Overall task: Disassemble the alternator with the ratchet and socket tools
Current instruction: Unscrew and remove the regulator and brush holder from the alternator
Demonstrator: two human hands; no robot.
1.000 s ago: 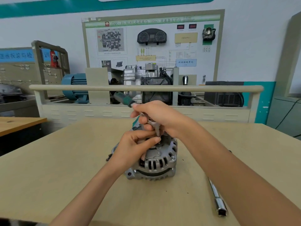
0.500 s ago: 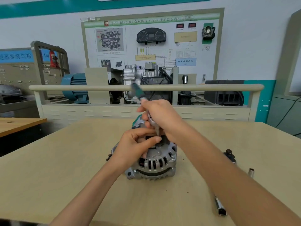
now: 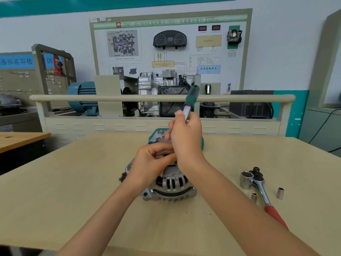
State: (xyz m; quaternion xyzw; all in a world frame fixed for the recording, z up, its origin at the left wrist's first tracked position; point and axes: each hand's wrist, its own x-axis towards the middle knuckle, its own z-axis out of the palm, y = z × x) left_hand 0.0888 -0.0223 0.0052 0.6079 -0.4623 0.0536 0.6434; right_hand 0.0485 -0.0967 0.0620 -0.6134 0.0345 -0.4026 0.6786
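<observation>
Atop the alternator, right hand grips ratchet; left hand pinches its socket end (best kept square).

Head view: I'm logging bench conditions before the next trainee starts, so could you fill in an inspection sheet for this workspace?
Surface: beige table, a few dark specks near its front edge.
Job's things: alternator stands mid-table; green-handled ratchet is raised above it.
Clutter: red-handled ratchet lies at the right, with a large socket and two small sockets standing beside it.
Grippers: right hand grips the green-handled ratchet's shaft; left hand is curled on the alternator's top.
Cables: black cable hangs at far right, off the table.
Surroundings: training board with a gearbox rig behind a rail.
</observation>
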